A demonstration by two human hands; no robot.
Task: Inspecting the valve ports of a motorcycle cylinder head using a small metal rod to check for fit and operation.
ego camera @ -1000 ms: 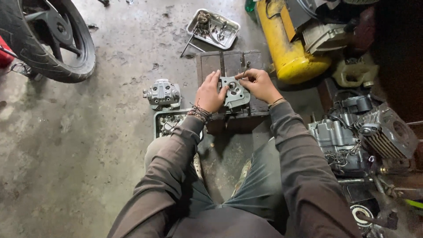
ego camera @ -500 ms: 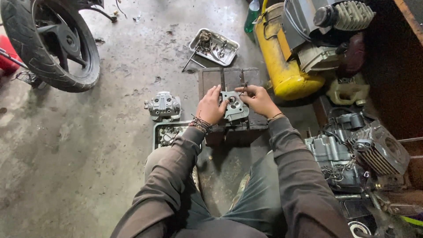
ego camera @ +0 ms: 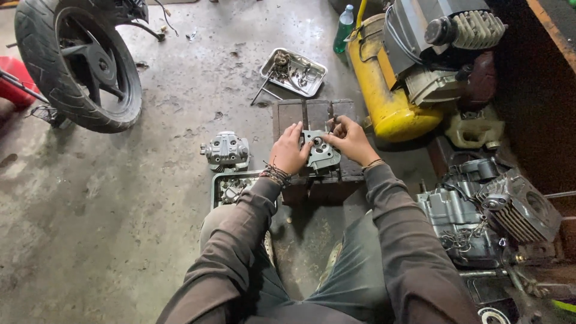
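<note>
A grey metal cylinder head [ego camera: 320,150] rests on a low dark wooden block [ego camera: 312,114] in front of me. My left hand [ego camera: 289,150] grips its left side, fingers curled over the top edge. On the right side my right hand [ego camera: 351,139] holds the head, with the fingertips pinched at the top right corner; whether a small part sits between them I cannot tell. Both sleeves are brown, and a beaded band circles my left wrist.
A second grey engine cover [ego camera: 226,150] lies on the concrete left of the block, above a tray of small parts [ego camera: 228,189]. Another parts tray [ego camera: 294,73] sits further away. A yellow compressor [ego camera: 390,90], an engine [ego camera: 480,216] at right, and a motorcycle wheel [ego camera: 84,66] at upper left.
The camera has tilted, so everything sits lower in the picture. Both hands stay on the cylinder head, with the right fingers shifting slightly at its top corner.
</note>
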